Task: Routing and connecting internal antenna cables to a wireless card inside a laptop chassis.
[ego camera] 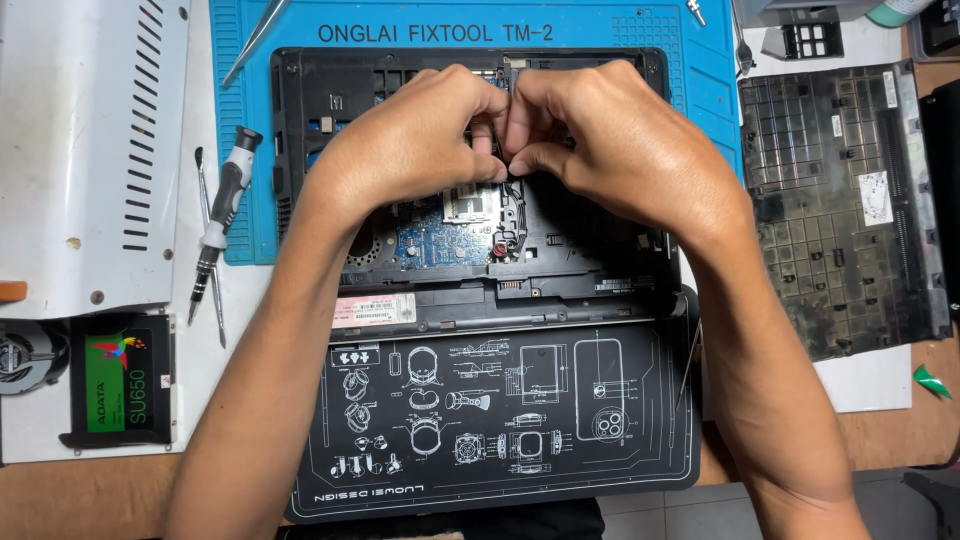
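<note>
A blue work mat (700,60) covers the top of the table, and on it lies an opened black laptop chassis (600,270), its blue circuit board (425,240) bared near the middle. Below the chassis sits a black mat with white line drawings (500,420). To the right rests the removed black bottom cover (840,210), inner side up; to the left a white perforated metal panel (85,140). Both hands meet over the chassis's upper middle: the left hand (410,140) and right hand (620,140) have fingertips pressed together, pinching something small that I cannot make out. A solid-state drive with a green label (118,383) lies lower left, a screwdriver (222,225) beside the blue mat's left edge.
</note>
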